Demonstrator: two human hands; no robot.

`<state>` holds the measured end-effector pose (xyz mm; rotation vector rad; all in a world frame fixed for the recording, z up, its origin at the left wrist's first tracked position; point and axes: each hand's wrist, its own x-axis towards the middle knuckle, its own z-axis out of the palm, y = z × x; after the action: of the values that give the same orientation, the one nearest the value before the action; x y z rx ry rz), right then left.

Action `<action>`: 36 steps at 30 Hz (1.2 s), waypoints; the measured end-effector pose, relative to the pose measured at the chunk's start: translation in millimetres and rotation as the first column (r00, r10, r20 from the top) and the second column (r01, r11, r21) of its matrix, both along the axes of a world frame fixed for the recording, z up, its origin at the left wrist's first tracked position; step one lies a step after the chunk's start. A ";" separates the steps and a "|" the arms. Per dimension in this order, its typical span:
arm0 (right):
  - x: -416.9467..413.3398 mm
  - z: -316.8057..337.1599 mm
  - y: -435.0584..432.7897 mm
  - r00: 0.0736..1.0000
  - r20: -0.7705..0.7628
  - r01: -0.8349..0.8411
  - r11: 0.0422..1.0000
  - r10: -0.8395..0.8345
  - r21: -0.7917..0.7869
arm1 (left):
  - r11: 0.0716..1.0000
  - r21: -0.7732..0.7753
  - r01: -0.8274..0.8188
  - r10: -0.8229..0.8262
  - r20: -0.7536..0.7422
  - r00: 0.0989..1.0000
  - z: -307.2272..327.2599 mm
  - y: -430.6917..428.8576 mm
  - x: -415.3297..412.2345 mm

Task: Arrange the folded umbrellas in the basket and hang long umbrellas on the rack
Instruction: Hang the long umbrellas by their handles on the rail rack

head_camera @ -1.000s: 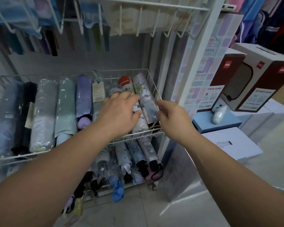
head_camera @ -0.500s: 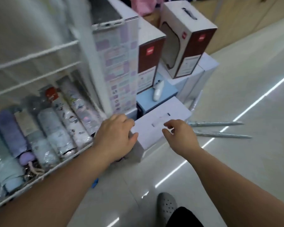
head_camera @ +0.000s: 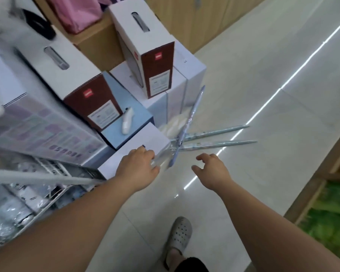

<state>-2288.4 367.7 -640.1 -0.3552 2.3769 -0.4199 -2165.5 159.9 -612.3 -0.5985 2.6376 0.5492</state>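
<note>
Three long pale-blue umbrellas in clear plastic fan out from one spot on the tiled floor. One long umbrella (head_camera: pixel 192 112) leans up against the white boxes, and two others (head_camera: pixel 214 132) (head_camera: pixel 221 143) lie flat, pointing right. My left hand (head_camera: pixel 137 167) sits at their bunched near ends, fingers curled over the plastic wrap; a grip is not clear. My right hand (head_camera: pixel 210 169) hovers open, fingers spread, just below the two flat umbrellas. The wire basket (head_camera: pixel 47 178) of wrapped folded umbrellas (head_camera: pixel 20 205) is at the lower left.
Stacked white and dark-red boxes (head_camera: pixel 149 55) stand beside the umbrellas, and a white handheld device (head_camera: pixel 127 120) lies on a blue box. My foot in a grey clog (head_camera: pixel 179 236) is on the floor below. A wooden shelf with green goods (head_camera: pixel 326 213) borders the right.
My view swung right, from the basket to the floor beside the boxes. Both hands left the folded umbrellas and reached to the long umbrellas' near ends; one of these now leans on the boxes.
</note>
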 end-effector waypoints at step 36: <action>-269.9 -396.0 -34.0 0.738 0.213 -0.674 0.712 0.640 0.196 | 0.908 0.131 -0.398 0.316 0.410 0.856 -431.0 44.2 -280.6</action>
<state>-2558.3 333.8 -1036.2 -0.9786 1.9633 0.2085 -2446.0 204.1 -1043.4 -1.0270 2.0766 0.7277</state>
